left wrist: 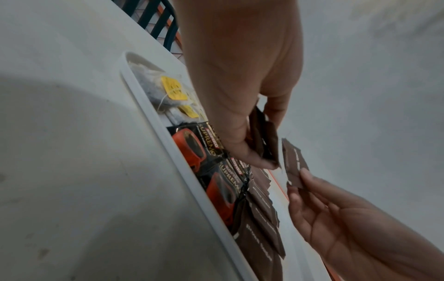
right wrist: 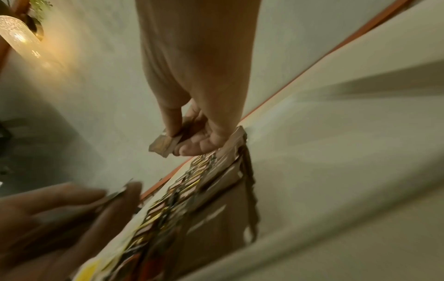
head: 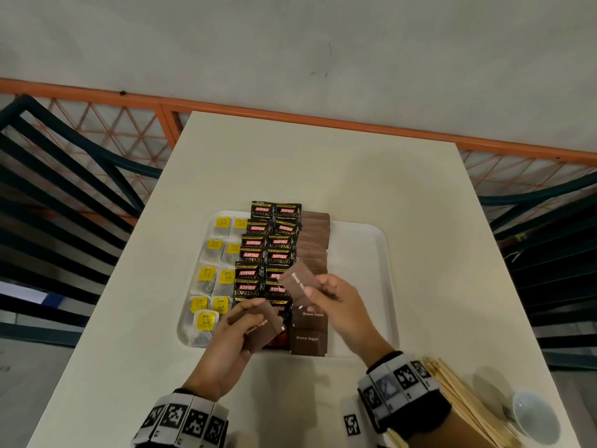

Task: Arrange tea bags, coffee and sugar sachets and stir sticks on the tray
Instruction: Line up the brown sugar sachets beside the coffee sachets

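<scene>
A white tray (head: 358,253) lies on the table. It holds tea bags (head: 213,276) with yellow tags on the left, black coffee sachets (head: 265,250) in the middle and a column of brown sugar sachets (head: 313,247) to their right. My left hand (head: 235,324) grips a small stack of brown sugar sachets (head: 261,328) above the tray's near edge. My right hand (head: 323,292) pinches a single brown sugar sachet (head: 297,282) just above the sugar column. The left wrist view shows the stack (left wrist: 264,140) and the single sachet (left wrist: 294,165) a little apart.
Wooden stir sticks (head: 458,392) lie in a bundle on the table at the near right, beside a small white cup (head: 533,415). The tray's right part (head: 355,286) is bare. Dark slatted chairs (head: 64,189) stand on both sides of the table.
</scene>
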`<action>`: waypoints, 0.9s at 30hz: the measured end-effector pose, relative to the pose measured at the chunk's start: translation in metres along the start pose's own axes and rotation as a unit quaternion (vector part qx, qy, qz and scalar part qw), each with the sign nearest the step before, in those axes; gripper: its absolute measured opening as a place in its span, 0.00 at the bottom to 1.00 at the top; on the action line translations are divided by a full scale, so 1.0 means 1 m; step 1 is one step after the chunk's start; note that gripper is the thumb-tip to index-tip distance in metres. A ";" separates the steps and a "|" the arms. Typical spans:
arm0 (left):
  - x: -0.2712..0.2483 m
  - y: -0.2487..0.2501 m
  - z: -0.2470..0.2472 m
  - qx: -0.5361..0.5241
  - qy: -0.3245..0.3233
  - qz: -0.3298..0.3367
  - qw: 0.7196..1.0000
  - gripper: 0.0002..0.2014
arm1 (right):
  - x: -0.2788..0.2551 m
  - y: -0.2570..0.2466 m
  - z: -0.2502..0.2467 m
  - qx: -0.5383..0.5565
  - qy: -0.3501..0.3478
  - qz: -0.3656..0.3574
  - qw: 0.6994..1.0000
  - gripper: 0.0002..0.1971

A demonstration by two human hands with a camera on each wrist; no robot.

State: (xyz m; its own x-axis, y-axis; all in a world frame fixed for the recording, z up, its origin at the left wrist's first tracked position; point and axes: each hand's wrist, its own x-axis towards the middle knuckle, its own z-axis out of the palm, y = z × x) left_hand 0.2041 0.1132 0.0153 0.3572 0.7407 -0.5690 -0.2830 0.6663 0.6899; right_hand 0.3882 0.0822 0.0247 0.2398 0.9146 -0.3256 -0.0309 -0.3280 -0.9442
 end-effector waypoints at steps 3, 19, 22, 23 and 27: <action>0.000 0.003 -0.004 -0.015 -0.003 -0.008 1.000 0.15 | 0.021 -0.004 -0.017 -0.033 0.031 -0.015 0.999 0.09; 0.004 0.005 0.002 0.052 0.016 0.016 0.998 0.13 | 0.068 0.004 -0.034 -0.314 0.012 -0.091 0.945 0.13; 0.005 0.006 0.005 0.029 0.018 0.022 0.999 0.12 | 0.068 0.005 -0.033 -0.338 0.026 -0.101 0.935 0.15; 0.005 0.006 0.006 0.023 0.022 0.024 0.999 0.13 | 0.066 0.004 -0.032 -0.337 0.028 -0.099 0.936 0.16; 0.007 0.005 0.009 0.020 0.031 0.030 0.999 0.12 | 0.052 -0.003 -0.023 -0.380 0.040 -0.119 0.916 0.17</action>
State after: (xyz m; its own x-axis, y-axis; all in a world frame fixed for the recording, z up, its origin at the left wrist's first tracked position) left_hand 0.2137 0.1213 0.0189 0.2843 0.7841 -0.5517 -0.2652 0.6173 0.7407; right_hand 0.4228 0.1250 0.0119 0.2233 0.9714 -0.0812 0.7088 -0.2190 -0.6706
